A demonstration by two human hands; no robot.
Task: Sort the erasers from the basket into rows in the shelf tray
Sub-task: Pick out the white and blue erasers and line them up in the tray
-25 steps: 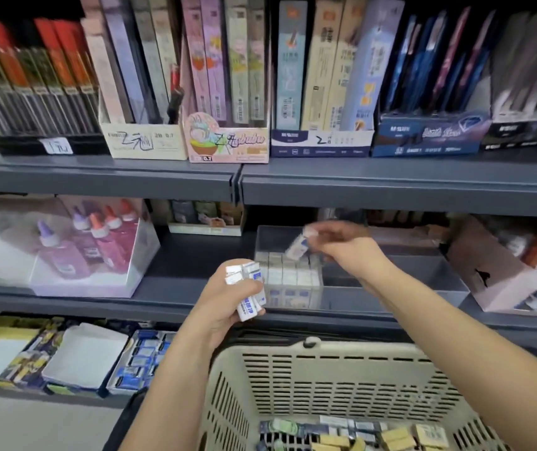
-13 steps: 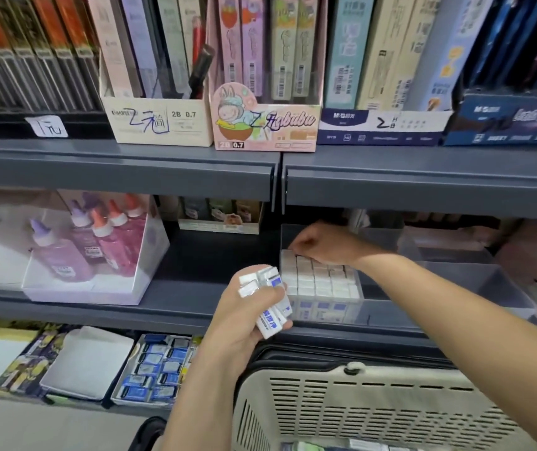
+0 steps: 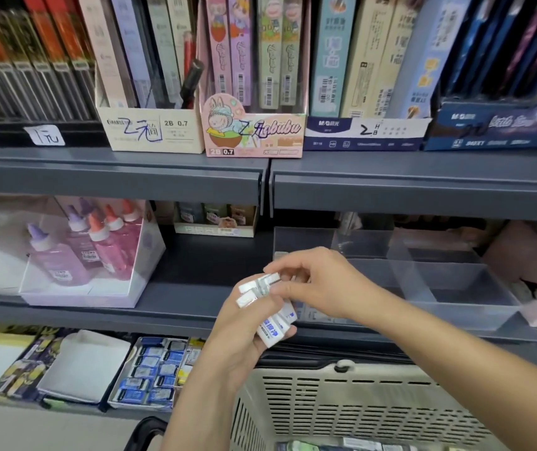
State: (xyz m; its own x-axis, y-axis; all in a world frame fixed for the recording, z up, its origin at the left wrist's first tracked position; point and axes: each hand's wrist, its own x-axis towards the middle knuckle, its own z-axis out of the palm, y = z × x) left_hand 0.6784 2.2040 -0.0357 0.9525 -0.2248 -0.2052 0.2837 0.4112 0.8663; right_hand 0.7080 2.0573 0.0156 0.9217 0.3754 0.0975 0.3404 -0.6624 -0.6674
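My left hand (image 3: 237, 333) holds a small bundle of white erasers (image 3: 272, 325) with blue print, in front of the middle shelf. Over the bundle's top end, my right hand (image 3: 319, 284) pinches one eraser (image 3: 268, 280) between thumb and fingers. Behind both hands a clear plastic shelf tray (image 3: 439, 288) with dividers sits on the middle shelf; the rows of erasers in it are mostly hidden by my hands. The beige slotted basket (image 3: 358, 408) is below, with a few erasers (image 3: 342, 445) showing at its bottom.
A clear box of pink and purple glue bottles (image 3: 91, 252) stands on the middle shelf at the left. The upper shelf (image 3: 114, 177) carries boxes of pencil leads. A box of blue erasers (image 3: 153, 369) lies on the lower shelf.
My right hand has come back from the tray's eraser rows to the bundle in my left hand and pinches an eraser there. The view has moved closer to the shelf.
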